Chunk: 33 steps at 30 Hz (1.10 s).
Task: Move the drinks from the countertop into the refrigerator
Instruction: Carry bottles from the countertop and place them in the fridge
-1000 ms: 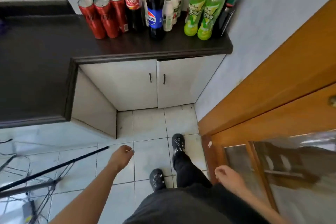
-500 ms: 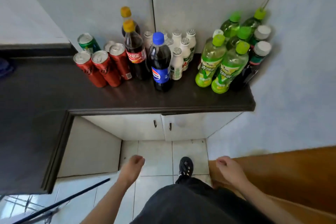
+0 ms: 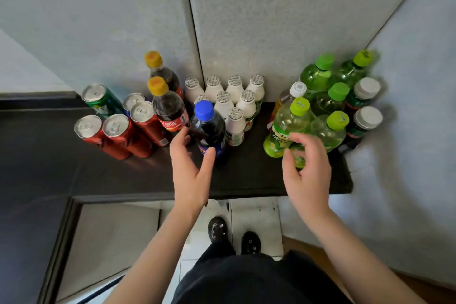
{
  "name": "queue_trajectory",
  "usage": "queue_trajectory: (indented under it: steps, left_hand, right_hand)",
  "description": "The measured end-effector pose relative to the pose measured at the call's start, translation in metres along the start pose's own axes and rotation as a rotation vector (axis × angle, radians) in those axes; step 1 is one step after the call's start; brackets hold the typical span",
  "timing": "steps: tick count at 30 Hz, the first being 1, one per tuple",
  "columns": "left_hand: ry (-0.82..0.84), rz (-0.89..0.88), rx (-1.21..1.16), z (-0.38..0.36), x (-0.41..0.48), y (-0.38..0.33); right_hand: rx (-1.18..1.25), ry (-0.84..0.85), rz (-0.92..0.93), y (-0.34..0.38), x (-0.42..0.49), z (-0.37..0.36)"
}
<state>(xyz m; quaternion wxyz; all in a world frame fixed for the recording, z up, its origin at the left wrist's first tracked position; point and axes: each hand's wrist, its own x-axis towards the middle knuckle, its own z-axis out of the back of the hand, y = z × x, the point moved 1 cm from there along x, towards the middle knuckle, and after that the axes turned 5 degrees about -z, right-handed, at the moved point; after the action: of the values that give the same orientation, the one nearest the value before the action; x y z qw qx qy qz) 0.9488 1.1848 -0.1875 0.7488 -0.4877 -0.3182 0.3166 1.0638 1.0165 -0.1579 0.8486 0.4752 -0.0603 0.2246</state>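
Drinks stand on a dark countertop (image 3: pixel 246 175). Red cans (image 3: pixel 116 136) and a green can (image 3: pixel 101 101) are at the left. Two cola bottles with yellow caps (image 3: pixel 167 108) stand beside a blue-capped Pepsi bottle (image 3: pixel 208 128). Several small white bottles (image 3: pixel 234 103) are behind it. Green bottles (image 3: pixel 288 126) and dark white-capped bottles (image 3: pixel 362 121) fill the right. My left hand (image 3: pixel 190 168) is spread open at the Pepsi bottle, thumb and fingers on either side of its base. My right hand (image 3: pixel 306 168) hovers with loosely bent fingers in front of the nearest green bottle.
White cabinet doors (image 3: pixel 148 20) rise behind the drinks and a pale wall (image 3: pixel 419 81) closes the right side. The counter continues to the left (image 3: pixel 37 155). Below are white lower cabinets, tiled floor and my shoes (image 3: pixel 217 229). No refrigerator is in view.
Both hands rose from beside my legs to the counter. The left one reached the Pepsi bottle, the right one the front green bottle. The view tilted up and closer.
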Motion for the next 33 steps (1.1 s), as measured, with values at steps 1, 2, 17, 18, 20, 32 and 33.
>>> queue_trajectory:
  steps: [1, 2, 17, 18, 20, 32, 33]
  left_hand:
    - [0.008, -0.046, -0.014, 0.000, 0.006, -0.004]
    - [0.017, -0.091, -0.032, 0.000, 0.012, -0.008]
    - [0.145, -0.256, -0.094, -0.005, 0.049, -0.010]
    - [0.149, -0.289, -0.052, -0.004, 0.053, -0.010]
    - [0.155, -0.345, 0.024, -0.005, 0.059, -0.011]
    - [0.160, -0.296, -0.105, -0.006, 0.063, -0.005]
    - [0.147, -0.301, -0.102, -0.005, 0.062, -0.005]
  right_hand:
    - [-0.057, -0.055, 0.068, 0.007, 0.008, 0.002]
    - [-0.121, -0.097, 0.135, 0.012, 0.015, 0.003]
    - [-0.698, -0.088, 0.122, 0.018, 0.046, -0.014]
    - [-0.651, -0.073, 0.125, 0.018, 0.045, -0.016]
    - [-0.519, -0.051, 0.088, 0.018, 0.041, -0.023]
    - [-0.280, 0.078, 0.172, 0.009, 0.031, -0.055]
    - [-0.296, 0.108, 0.213, 0.010, 0.032, -0.055]
